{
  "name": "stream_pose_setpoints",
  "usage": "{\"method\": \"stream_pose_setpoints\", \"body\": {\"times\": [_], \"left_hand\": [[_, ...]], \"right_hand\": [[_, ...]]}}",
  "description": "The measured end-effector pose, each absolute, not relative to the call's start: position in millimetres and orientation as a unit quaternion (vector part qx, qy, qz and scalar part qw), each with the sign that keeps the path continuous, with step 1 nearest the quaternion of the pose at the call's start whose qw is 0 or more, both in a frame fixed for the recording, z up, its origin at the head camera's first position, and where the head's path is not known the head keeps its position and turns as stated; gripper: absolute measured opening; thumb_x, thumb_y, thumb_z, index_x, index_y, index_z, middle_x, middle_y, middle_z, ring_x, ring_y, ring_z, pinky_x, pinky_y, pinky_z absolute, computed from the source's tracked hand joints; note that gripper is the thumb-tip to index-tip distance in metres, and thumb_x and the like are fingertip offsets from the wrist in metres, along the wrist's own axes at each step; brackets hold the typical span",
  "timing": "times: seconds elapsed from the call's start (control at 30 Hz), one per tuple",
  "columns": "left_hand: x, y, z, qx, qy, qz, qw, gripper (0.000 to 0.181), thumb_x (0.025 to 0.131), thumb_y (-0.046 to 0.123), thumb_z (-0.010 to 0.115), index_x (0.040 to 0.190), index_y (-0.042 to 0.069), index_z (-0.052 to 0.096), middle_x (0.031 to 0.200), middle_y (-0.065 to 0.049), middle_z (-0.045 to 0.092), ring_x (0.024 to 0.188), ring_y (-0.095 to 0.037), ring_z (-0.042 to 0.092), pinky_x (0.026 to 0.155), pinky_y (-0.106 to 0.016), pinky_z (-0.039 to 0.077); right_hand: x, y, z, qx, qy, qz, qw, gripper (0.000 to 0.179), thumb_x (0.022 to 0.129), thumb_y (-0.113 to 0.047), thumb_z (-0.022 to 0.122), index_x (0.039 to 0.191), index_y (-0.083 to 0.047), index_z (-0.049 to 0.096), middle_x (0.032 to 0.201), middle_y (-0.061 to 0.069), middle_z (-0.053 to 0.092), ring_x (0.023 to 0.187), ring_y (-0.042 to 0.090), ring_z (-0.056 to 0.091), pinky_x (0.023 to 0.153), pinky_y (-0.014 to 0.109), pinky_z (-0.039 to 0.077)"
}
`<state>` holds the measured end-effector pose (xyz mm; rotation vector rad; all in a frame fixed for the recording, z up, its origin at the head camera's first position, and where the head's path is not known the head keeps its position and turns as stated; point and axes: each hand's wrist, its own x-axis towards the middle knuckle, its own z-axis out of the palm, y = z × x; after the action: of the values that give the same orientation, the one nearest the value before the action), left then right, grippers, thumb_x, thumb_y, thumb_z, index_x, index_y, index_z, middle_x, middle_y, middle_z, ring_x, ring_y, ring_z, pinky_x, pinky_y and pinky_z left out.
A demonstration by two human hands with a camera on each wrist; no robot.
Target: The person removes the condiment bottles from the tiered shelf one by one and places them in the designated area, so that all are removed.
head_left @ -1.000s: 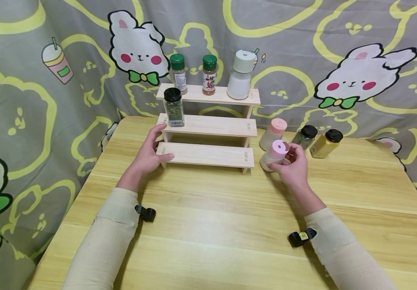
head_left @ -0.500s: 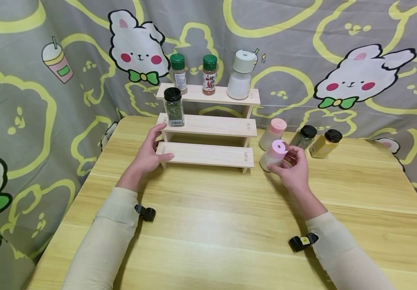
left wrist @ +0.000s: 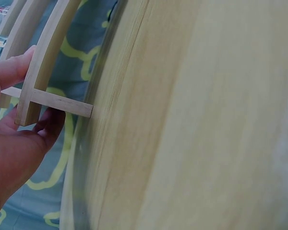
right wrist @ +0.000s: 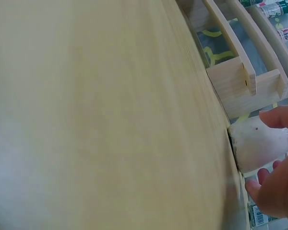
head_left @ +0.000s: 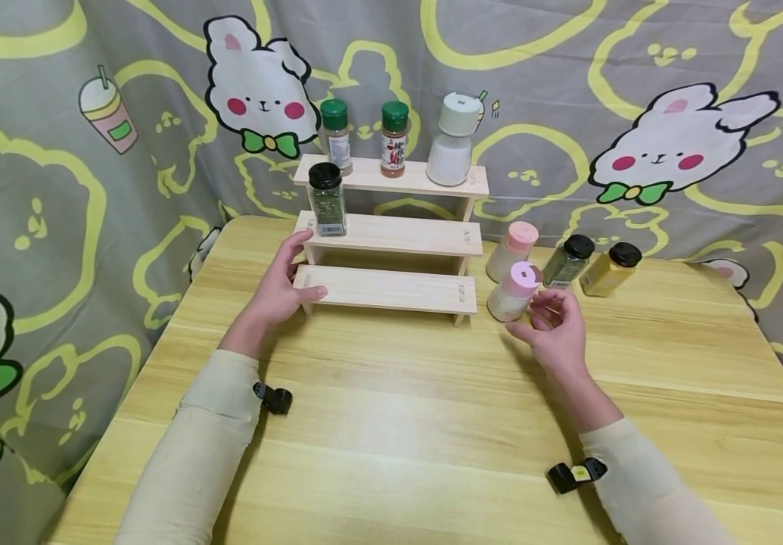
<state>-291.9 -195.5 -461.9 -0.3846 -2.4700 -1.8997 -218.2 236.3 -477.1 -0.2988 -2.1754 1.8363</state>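
One left hand [head_left: 281, 291] grips one rack [head_left: 391, 289]; right hand [head_left: 557, 333] spread beside two pink-capped jars [head_left: 510, 301].

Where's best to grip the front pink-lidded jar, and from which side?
Probably by the front jar's body, below its pink lid, coming from the front right, where the right hand is. It stands upright with rounded sides; the rack is to its left, another pink-lidded jar behind.
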Motion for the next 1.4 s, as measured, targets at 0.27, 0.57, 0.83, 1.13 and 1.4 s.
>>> {"method": "stream_pose_setpoints", "body": {"times": [0.27,0.57,0.83,1.13,1.4], "left_hand": [[-294,-197,-461,-0.116,-0.791,-0.601,-0.007,0.092,0.082,-0.014,0.073,0.156,0.016,0.029,0.16,-0.013,0.022,0.143,-0.037,0.024,0.111,-0.054,0.026],[-292,-198,-461,-0.119,-0.795,-0.595,-0.001,0.094,0.081,-0.012,0.075,0.157,0.021,0.029,0.161,-0.006,0.023,0.144,-0.031,0.023,0.112,-0.052,0.026],[-279,-191,-439,-0.12,-0.79,-0.601,-0.013,0.091,0.082,-0.015,0.072,0.156,0.013,0.027,0.16,-0.017,0.022,0.139,-0.043,0.03,0.109,-0.055,0.03],[-276,-188,-432,-0.117,-0.784,-0.609,-0.018,0.089,0.081,-0.017,0.071,0.155,0.011,0.029,0.158,-0.019,0.024,0.135,-0.046,0.035,0.108,-0.053,0.033],[-276,-188,-432,-0.113,-0.785,-0.609,-0.017,0.089,0.081,-0.017,0.072,0.155,0.011,0.03,0.159,-0.018,0.024,0.137,-0.044,0.032,0.109,-0.053,0.032]], "right_hand": [[-202,225,-474,-0.104,-0.745,0.646,0.13,0.066,0.066,0.02,0.082,0.121,0.005,0.048,0.122,0.019,0.052,0.114,0.031,0.054,0.098,0.035,0.046],[-191,207,-470,-0.082,-0.743,0.654,0.117,0.064,0.067,0.021,0.08,0.121,0.007,0.048,0.119,0.02,0.055,0.113,0.033,0.055,0.095,0.032,0.048],[-188,191,-465,-0.049,-0.739,0.664,0.107,0.063,0.067,0.023,0.078,0.121,0.009,0.049,0.121,0.024,0.054,0.114,0.037,0.054,0.098,0.036,0.047],[-194,169,-459,-0.008,-0.738,0.668,0.095,0.061,0.067,0.022,0.08,0.118,0.008,0.05,0.121,0.025,0.053,0.113,0.038,0.054,0.1,0.043,0.046],[-197,158,-453,-0.002,-0.738,0.665,0.11,0.058,0.067,0.018,0.083,0.116,0.009,0.053,0.117,0.024,0.054,0.111,0.036,0.054,0.103,0.046,0.041]]}}
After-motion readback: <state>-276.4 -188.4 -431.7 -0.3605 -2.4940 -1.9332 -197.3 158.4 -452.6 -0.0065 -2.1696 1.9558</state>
